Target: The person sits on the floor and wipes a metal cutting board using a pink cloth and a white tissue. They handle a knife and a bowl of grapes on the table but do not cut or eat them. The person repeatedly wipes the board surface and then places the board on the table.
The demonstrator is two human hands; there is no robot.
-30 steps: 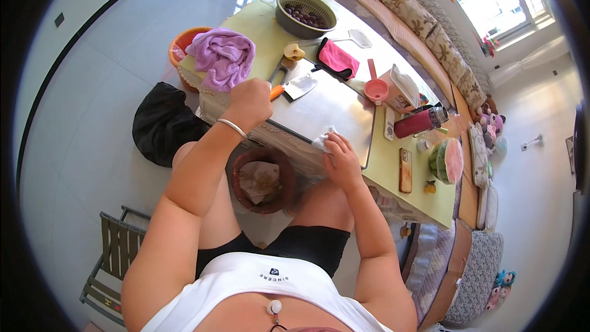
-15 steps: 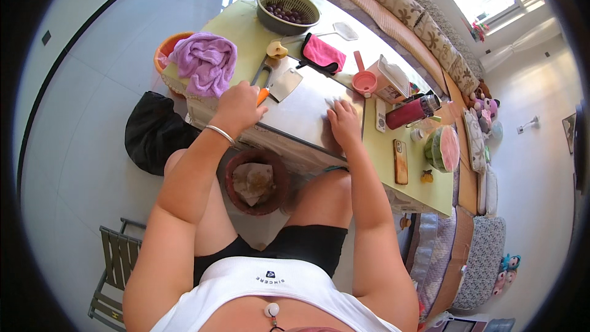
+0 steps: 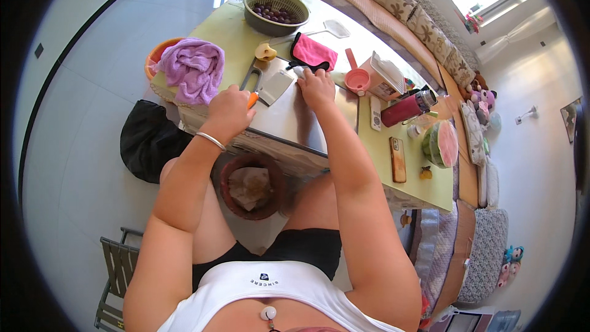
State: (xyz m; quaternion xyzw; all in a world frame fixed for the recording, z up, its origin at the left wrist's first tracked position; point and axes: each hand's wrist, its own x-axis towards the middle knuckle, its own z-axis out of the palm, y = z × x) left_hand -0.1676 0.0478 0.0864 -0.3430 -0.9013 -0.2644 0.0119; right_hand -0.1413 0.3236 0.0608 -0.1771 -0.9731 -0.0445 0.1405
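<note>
My left hand is closed around the orange handle of a cleaver. The cleaver's broad blade lies on a shiny metal board. A grey U-shaped tool sits just beyond that hand; its lower end is hidden. My right hand is over the far part of the board, fingers bent around a small pale thing too small to name. Close to those fingertips lies a pink cloth with black edging. A cut piece of yellowish fruit rests at the board's far left corner.
On the table stand a green basket of dark round fruit, a pink dipper, a tissue box, a red flask, a phone and a cut watermelon. A purple towel hangs left; a bin stands below.
My right hand has moved forward and left across the board, from its right edge to near the pink cloth, the pale thing with it. My left hand stays at the orange handle.
</note>
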